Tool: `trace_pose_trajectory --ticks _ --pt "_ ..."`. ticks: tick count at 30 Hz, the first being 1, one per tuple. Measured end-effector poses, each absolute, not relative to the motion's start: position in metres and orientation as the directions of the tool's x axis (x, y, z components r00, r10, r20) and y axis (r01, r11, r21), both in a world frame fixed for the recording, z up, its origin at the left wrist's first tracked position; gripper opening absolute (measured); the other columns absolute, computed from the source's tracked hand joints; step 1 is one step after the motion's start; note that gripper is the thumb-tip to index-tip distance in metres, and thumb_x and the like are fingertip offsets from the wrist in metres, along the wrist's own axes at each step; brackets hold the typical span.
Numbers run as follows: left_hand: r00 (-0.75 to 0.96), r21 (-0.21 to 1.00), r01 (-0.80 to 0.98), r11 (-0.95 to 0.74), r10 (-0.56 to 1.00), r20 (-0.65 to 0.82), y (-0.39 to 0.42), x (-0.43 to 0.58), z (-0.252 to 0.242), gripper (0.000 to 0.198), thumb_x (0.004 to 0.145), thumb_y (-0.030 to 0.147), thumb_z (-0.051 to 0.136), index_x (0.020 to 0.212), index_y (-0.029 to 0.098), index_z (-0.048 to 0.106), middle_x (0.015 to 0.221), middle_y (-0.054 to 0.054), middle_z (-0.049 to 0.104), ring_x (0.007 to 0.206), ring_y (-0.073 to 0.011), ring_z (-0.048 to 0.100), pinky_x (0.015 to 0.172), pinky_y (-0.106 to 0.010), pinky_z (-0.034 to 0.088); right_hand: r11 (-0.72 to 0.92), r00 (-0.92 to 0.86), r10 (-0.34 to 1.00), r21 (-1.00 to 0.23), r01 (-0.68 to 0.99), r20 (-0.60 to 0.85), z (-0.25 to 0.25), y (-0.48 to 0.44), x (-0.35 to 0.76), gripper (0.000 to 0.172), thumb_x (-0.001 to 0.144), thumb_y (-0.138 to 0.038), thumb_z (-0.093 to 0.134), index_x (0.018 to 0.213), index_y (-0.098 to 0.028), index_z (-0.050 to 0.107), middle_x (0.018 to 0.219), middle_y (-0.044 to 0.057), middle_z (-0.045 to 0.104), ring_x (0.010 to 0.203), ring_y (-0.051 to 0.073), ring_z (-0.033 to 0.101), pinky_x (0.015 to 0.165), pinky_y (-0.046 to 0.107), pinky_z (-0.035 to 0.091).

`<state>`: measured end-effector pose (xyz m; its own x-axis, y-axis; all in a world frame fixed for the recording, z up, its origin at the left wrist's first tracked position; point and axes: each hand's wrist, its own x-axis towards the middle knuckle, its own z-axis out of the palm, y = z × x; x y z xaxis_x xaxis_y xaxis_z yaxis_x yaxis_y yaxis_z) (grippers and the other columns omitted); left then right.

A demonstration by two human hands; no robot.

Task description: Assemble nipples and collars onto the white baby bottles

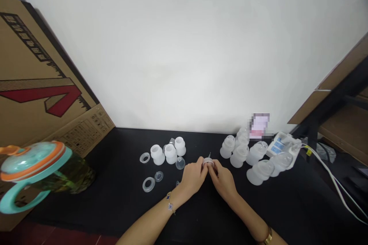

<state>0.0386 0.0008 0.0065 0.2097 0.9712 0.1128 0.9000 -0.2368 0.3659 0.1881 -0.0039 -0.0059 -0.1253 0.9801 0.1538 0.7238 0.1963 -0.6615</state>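
Both hands meet at the middle of the black table. My left hand and my right hand are closed together on a small translucent ring-shaped plastic part, fingertips pinching it from either side. To the left stand three white plastic bottle-like pieces, with loose clear rings and a small dome near them. To the right lies a cluster of several frosted bottles.
A large cardboard box leans at the left. A teal and orange handled jug sits near the left edge. A white power strip with a white cable and a wooden shelf frame stand at the right.
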Motion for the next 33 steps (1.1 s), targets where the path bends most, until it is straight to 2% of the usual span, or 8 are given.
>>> trace_pose_trajectory --ticks 8,16,23,29,33 --pt "0.218 0.377 0.890 -0.256 0.966 0.141 0.0009 0.0376 0.0072 0.021 0.102 0.033 0.040 0.095 0.020 0.056 0.076 -0.005 0.073 0.072 -0.0240 0.072 0.057 -0.028 0.037 0.194 -0.142 0.981 -0.681 0.707 0.132 -0.0018 -0.0042 0.1890 0.033 0.100 -0.048 0.035 0.090 -0.024 0.054 0.062 -0.002 0.060 0.054 0.020 0.059 0.053 0.026 0.029" --pt "0.203 0.432 0.862 -0.266 0.961 0.187 0.0007 0.0373 0.0058 0.015 0.100 0.029 0.041 0.099 0.020 0.053 0.075 -0.005 0.073 0.071 -0.0248 0.072 0.057 -0.028 0.039 0.227 -0.174 0.974 -0.693 0.684 0.148 -0.0003 -0.0062 0.1891 0.031 0.100 -0.044 0.036 0.109 -0.024 0.058 0.070 0.000 0.068 0.061 0.022 0.066 0.056 0.027 0.036" --pt "0.190 0.532 0.800 -0.278 0.958 0.215 0.0008 0.0355 0.0039 0.013 0.099 0.028 0.040 0.101 0.021 0.052 0.074 -0.003 0.071 0.069 -0.0239 0.071 0.059 -0.028 0.040 0.251 -0.191 0.968 -0.689 0.680 0.163 0.0006 -0.0066 0.1890 0.034 0.101 -0.043 0.035 0.117 -0.023 0.057 0.074 0.001 0.071 0.064 0.022 0.068 0.057 0.028 0.038" --pt "0.200 0.693 0.654 -0.303 0.953 0.228 0.0020 0.0341 0.0048 0.016 0.101 0.028 0.037 0.103 0.022 0.052 0.072 0.001 0.067 0.065 -0.0191 0.067 0.060 -0.026 0.039 0.217 -0.173 0.975 -0.753 0.621 0.138 -0.0009 -0.0054 0.1899 0.040 0.102 -0.048 0.031 0.119 -0.022 0.057 0.071 0.002 0.070 0.064 0.023 0.068 0.056 0.028 0.041" --pt "0.210 0.677 0.673 -0.297 0.955 0.211 0.0028 0.0340 0.0030 0.017 0.101 0.029 0.039 0.097 0.022 0.053 0.069 0.001 0.065 0.064 -0.0190 0.066 0.059 -0.026 0.038 0.219 -0.173 0.975 -0.734 0.643 0.139 -0.0032 -0.0041 0.1899 0.042 0.102 -0.047 0.030 0.119 -0.020 0.058 0.071 0.003 0.071 0.064 0.024 0.068 0.055 0.028 0.041"
